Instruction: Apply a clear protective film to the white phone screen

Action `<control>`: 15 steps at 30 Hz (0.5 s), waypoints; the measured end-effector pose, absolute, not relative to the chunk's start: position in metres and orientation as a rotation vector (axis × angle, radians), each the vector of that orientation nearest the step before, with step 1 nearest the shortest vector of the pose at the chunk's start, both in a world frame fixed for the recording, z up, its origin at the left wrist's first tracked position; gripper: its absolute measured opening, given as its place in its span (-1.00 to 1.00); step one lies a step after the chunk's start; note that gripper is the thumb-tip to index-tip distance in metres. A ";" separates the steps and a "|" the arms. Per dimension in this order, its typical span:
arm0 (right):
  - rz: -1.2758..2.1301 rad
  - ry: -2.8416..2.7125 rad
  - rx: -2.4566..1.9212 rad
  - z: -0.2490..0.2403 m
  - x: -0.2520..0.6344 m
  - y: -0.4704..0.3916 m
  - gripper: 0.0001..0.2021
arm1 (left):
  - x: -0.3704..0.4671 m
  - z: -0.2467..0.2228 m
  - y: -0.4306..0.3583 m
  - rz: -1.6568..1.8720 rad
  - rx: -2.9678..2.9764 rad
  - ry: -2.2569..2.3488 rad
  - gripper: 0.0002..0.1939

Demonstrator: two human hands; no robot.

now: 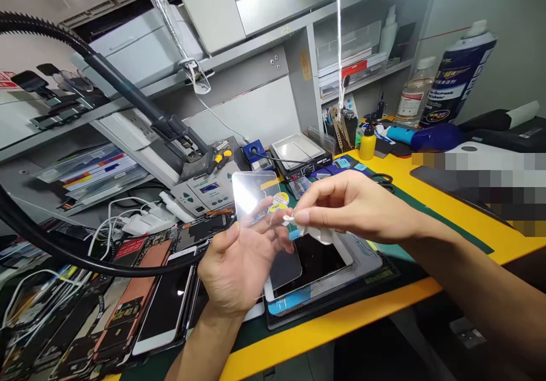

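Near the middle, my left hand (245, 264) holds up a clear, glossy screen protector (251, 190), its thumb at the edge and its fingers behind it. Round yellow and white stickers (279, 202) show at the protector's right side. My right hand (350, 207) pinches a crumpled white wipe (319, 234) between thumb and fingers, just right of the protector. Under both hands lies a white-framed tablet (322, 261), partly hidden, with a dark rounded plate (286, 268) on its left part.
A white phone (166, 301) and opened phone parts (123, 307) lie at the left. A black hose (128, 267) arcs across there. Behind stand a soldering station (209, 190), a yellow bottle (367, 144) and a spray can (458, 77). The bench's yellow edge (341, 324) runs in front.
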State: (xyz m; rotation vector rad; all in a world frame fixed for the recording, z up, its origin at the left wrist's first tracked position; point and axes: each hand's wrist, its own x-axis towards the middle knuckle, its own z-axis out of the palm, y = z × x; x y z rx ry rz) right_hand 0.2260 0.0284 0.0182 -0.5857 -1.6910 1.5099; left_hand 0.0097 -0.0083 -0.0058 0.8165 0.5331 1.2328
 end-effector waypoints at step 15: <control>0.338 -1.776 -0.387 -0.006 0.190 0.020 -0.93 | 0.015 -0.013 -0.011 1.164 0.893 0.512 -0.56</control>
